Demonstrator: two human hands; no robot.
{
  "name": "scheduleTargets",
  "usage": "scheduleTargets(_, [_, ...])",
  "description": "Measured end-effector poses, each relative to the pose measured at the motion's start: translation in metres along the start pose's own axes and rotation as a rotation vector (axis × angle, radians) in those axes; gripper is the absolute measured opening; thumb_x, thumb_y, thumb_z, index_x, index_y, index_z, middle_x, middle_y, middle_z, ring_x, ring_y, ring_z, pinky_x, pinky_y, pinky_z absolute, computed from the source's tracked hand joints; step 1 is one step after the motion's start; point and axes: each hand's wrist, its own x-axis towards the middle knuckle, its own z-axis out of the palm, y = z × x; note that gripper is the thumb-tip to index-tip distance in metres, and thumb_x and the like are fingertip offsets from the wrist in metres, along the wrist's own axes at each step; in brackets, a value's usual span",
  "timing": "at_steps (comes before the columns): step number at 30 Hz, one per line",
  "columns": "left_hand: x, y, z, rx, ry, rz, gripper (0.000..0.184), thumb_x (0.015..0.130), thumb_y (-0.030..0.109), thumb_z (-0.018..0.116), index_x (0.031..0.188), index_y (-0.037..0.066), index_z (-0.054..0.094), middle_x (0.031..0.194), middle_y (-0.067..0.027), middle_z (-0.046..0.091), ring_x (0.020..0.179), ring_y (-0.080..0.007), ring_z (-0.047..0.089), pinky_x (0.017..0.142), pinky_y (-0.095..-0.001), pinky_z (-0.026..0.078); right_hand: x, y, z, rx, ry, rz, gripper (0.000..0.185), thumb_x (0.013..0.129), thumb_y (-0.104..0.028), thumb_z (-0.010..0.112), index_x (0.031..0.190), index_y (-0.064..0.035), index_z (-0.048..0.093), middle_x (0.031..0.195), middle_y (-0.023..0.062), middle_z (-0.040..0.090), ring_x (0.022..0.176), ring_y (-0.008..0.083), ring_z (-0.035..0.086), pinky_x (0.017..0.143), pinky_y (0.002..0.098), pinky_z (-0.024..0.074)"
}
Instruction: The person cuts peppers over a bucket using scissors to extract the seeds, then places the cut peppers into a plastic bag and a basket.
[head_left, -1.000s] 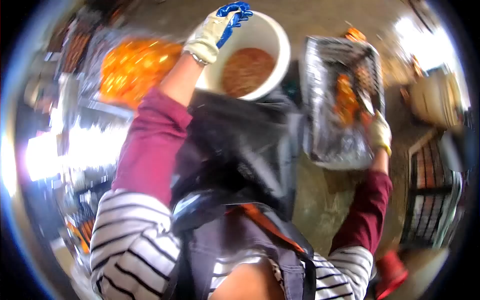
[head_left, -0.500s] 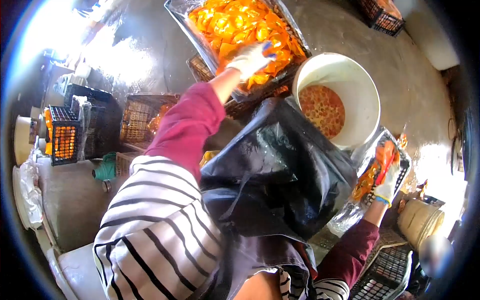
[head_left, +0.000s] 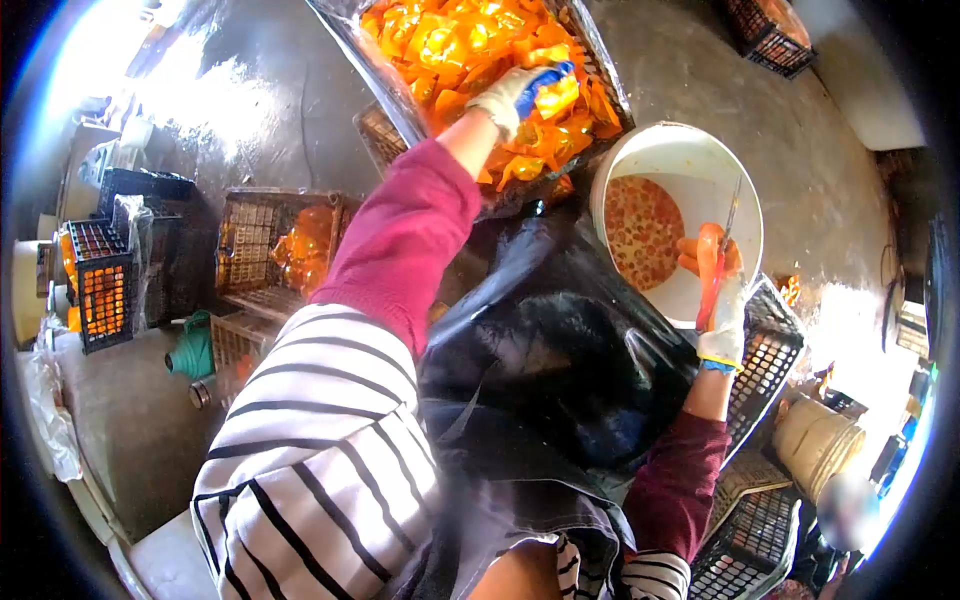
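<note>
My left hand (head_left: 515,97), in a white glove with blue fingers, reaches into a lined crate (head_left: 350,50) heaped with glossy orange peppers. Its fingers close around one orange pepper (head_left: 557,97). My right hand (head_left: 722,290), in a white and orange glove, is at the near right rim of a white bucket (head_left: 735,165). It grips a knife (head_left: 709,300) by the red handle, blade pointing up across the bucket's mouth. Small orange-red bits in liquid (head_left: 640,230) lie at the bucket's bottom.
A black apron (head_left: 560,350) covers my lap. Close to my right forearm stands a black crate (head_left: 765,365). Leftward are a brown crate (head_left: 250,240) with orange pieces, a green container (head_left: 190,345) and a black crate (head_left: 103,290). Another crate (head_left: 770,35) sits at the far right.
My right hand with the knife has moved up and left, from the crate on the right to the bucket's rim. My left hand has shifted slightly right and now grasps a pepper.
</note>
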Motion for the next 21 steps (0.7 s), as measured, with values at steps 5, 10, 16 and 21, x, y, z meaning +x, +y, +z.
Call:
scheduleTargets(5, [-0.076,0.022,0.027,-0.405,0.202,0.151,0.056,0.079,0.046,0.07,0.124,0.016,0.055,0.123,-0.0065,0.058,0.106,-0.0207,0.059,0.086,-0.033,0.047,0.007,0.028,-0.007,0.024,0.009,0.054,0.043,0.09,-0.032,0.06,0.12,-0.0022,0.051,0.097,0.0179,0.065,0.085,0.0241,0.064,0.076,0.0322,0.0515])
scheduleTargets(10, [-0.053,-0.006,0.067,-0.106,0.076,0.494,0.041,0.085,0.041,0.062,0.115,0.014,0.058,0.11,-0.0096,0.061,0.095,-0.0238,0.058,0.082,-0.0348,0.046,0.001,0.029,0.013,-0.209,0.021,0.083,0.027,0.091,-0.017,0.057,0.113,-0.0011,0.056,0.098,0.0093,0.063,0.082,0.0175,0.063,0.067,0.0254,0.0516])
scheduleTargets(16, [-0.061,0.001,0.184,-0.618,-0.327,0.187,0.028,0.091,0.026,0.056,0.108,0.005,0.059,0.107,-0.0097,0.064,0.098,-0.0232,0.061,0.087,-0.0327,0.048,-0.01,0.01,0.021,-0.205,0.049,0.102,0.025,0.085,-0.016,0.066,0.104,-0.0022,0.058,0.09,0.0037,0.06,0.078,0.0122,0.061,0.064,0.0237,0.0515])
scheduleTargets(21, [-0.049,-0.037,0.216,-0.746,-0.257,0.209,0.038,0.094,0.028,0.052,0.123,0.003,0.05,0.12,-0.0129,0.058,0.11,-0.0266,0.057,0.097,-0.0391,0.045,0.0,0.033,-0.015,0.032,-0.077,0.12,0.025,0.087,-0.019,0.065,0.105,-0.0034,0.056,0.092,0.0046,0.06,0.083,0.0143,0.06,0.073,0.0279,0.0512])
